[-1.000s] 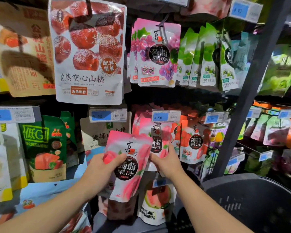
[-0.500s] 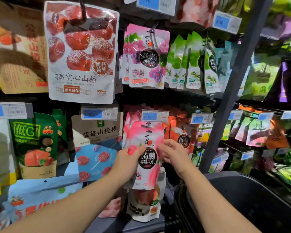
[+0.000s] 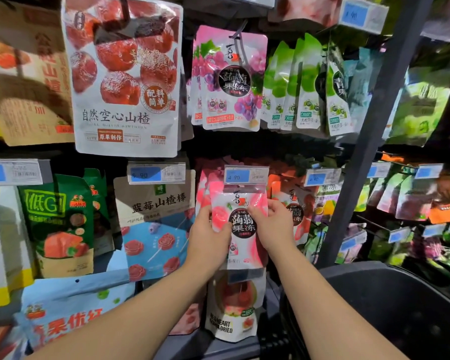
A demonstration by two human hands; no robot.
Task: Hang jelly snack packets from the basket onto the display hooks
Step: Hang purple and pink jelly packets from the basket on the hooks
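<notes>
- Jelly snack packet (image 3: 238, 224), pink with a black round label, is held upright against the middle row of the display, its top edge tucked just under a blue price tag (image 3: 246, 174).
- Head view, hands: the left hand (image 3: 209, 237) pinches the packet's left edge, thumb on the front face; the right hand (image 3: 272, 224) grips the right edge near the top, fingertips (image 3: 255, 211) pressing the front. Both hands are closed on this one packet.
- Head view, hook: the hook itself is hidden behind the price tag and the packet top, so I cannot tell whether the hang hole is already threaded. More pink packets of the same kind hang directly behind and just left.
- Head view, surroundings: a grape-flavour packet (image 3: 231, 79) hangs on the row above; a large hawthorn bag (image 3: 125, 79) hangs up left. The dark basket (image 3: 390, 307) sits near right, low in the frame; its contents are not visible.
- Handling judgement: the packet looks like a light, soft, glossy pouch that flexes and may slip. Holding both upper edges, close to the hang hole, should keep the top flat and steady for guiding it onto the hook.
</notes>
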